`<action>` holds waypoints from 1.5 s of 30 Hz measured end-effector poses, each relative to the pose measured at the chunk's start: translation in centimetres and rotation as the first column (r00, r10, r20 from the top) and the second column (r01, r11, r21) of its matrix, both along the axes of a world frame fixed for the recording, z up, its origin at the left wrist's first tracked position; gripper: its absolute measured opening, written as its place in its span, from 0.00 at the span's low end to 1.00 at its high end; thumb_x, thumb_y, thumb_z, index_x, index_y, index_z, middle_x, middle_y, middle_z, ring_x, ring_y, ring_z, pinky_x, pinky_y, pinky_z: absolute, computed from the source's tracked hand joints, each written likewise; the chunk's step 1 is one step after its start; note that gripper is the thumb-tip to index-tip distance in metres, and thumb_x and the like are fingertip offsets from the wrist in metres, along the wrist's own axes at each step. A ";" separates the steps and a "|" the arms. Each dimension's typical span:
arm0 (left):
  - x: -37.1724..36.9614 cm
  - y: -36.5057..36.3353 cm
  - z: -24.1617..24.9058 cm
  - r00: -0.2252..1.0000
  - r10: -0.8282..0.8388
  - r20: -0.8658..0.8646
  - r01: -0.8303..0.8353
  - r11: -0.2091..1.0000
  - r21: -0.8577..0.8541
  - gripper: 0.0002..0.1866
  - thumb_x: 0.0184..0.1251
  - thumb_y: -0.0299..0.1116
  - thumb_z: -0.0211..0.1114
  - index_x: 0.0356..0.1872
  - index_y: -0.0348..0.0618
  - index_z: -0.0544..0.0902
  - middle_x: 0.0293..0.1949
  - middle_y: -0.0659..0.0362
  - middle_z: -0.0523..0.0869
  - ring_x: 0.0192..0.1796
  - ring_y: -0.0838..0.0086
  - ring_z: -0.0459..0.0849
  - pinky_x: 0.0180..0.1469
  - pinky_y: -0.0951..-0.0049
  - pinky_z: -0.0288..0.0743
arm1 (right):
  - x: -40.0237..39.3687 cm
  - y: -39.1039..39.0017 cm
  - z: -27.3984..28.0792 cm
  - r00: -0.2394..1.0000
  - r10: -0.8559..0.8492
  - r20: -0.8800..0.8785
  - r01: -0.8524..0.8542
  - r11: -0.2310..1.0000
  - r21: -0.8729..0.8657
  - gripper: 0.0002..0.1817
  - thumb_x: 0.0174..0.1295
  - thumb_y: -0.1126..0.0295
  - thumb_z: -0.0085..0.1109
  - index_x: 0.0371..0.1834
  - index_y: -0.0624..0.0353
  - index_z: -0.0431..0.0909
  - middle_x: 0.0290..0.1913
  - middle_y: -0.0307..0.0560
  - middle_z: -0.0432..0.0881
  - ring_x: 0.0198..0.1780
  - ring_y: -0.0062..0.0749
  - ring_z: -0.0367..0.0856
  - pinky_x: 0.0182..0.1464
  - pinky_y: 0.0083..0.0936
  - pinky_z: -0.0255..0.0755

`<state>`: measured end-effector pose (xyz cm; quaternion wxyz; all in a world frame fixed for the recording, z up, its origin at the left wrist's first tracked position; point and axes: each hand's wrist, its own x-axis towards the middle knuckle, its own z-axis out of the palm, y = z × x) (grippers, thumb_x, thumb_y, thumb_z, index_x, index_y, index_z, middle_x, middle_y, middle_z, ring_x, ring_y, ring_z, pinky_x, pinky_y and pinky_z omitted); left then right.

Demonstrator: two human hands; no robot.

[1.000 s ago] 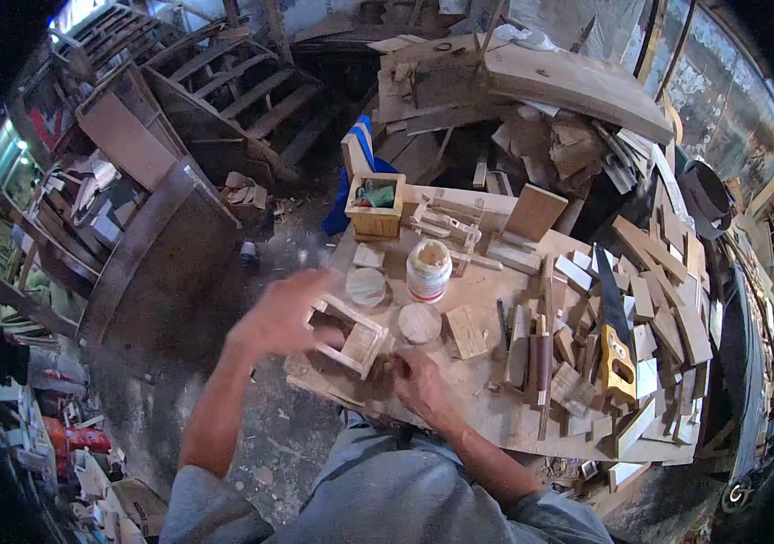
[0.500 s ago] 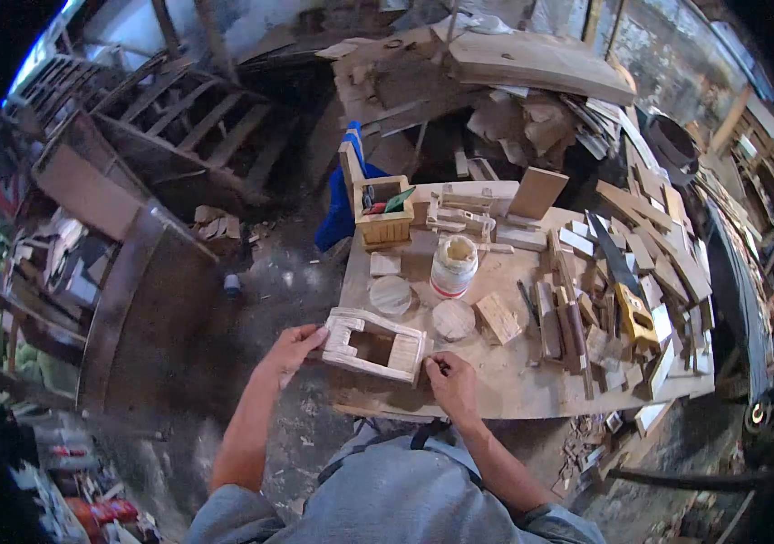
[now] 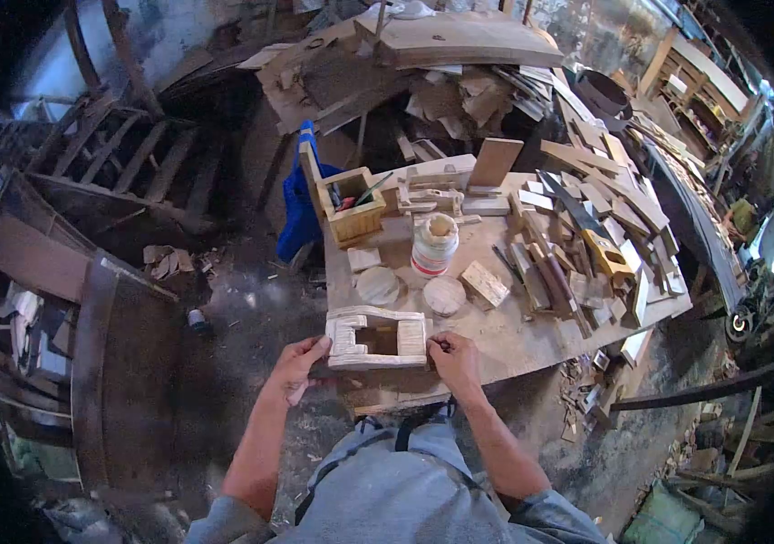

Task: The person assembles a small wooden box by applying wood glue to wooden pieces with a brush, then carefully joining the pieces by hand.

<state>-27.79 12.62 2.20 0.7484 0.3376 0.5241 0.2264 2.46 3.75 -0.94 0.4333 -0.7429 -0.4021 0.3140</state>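
At lower centre of frame: your left hand (image 3: 299,364) and right hand (image 3: 456,359) now both grip small wooden frame (image 3: 378,337), flat on workbench (image 3: 514,340) edge; a second ago left hand hovered open above it. Glue jar (image 3: 432,243) stands beyond.

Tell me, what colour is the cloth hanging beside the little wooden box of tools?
Bright blue. The cloth hangs off the table's far-left corner, next to the wooden box, seen in the head view.

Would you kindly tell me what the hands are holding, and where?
A wooden frame on the table: left hand at its left end, right hand at its right end.
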 end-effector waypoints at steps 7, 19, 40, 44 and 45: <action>0.0 0.2 -0.4 1.000 0.002 -0.014 -0.002 1.000 0.019 0.21 0.74 0.50 0.71 0.58 0.47 0.85 0.49 0.63 0.88 0.53 0.71 0.85 0.53 0.50 0.82 | -0.3 0.1 1.6 0.998 -0.022 0.061 0.028 0.995 -0.098 0.11 0.61 0.64 0.69 0.39 0.60 0.92 0.32 0.54 0.91 0.35 0.40 0.91 0.42 0.33 0.82; 0.1 -0.1 -0.2 1.000 0.018 0.012 -0.018 1.000 0.017 0.24 0.74 0.49 0.71 0.60 0.44 0.84 0.53 0.61 0.87 0.57 0.70 0.82 0.60 0.48 0.78 | -0.1 0.2 1.0 0.991 0.016 0.130 -0.007 0.997 -0.071 0.12 0.62 0.63 0.67 0.39 0.57 0.93 0.32 0.56 0.90 0.35 0.45 0.91 0.43 0.37 0.82; -0.7 4.3 -6.3 0.826 -0.347 -0.443 0.553 0.348 0.757 0.81 0.35 0.44 0.92 0.86 0.44 0.38 0.84 0.44 0.52 0.84 0.49 0.53 0.85 0.51 0.50 | 3.5 -1.9 6.3 0.595 0.642 0.484 -0.570 0.761 -0.310 0.66 0.46 0.58 0.80 0.87 0.52 0.44 0.83 0.58 0.57 0.83 0.54 0.55 0.82 0.50 0.53; -0.6 3.5 -6.1 0.849 -0.309 -0.429 0.521 0.346 0.781 0.79 0.35 0.41 0.91 0.86 0.43 0.39 0.83 0.44 0.53 0.83 0.48 0.55 0.84 0.50 0.51 | 4.0 -1.2 5.1 0.566 0.657 0.498 -0.592 0.745 -0.309 0.66 0.46 0.57 0.79 0.87 0.49 0.44 0.82 0.54 0.58 0.82 0.52 0.57 0.81 0.54 0.53; -0.4 3.1 -6.0 0.863 -0.287 -0.415 0.497 0.332 0.802 0.79 0.35 0.40 0.90 0.86 0.43 0.39 0.83 0.44 0.54 0.82 0.48 0.56 0.84 0.50 0.52 | 4.2 -1.1 5.0 0.559 0.659 0.504 -0.598 0.741 -0.305 0.66 0.45 0.56 0.78 0.88 0.47 0.44 0.82 0.53 0.59 0.82 0.51 0.58 0.81 0.56 0.54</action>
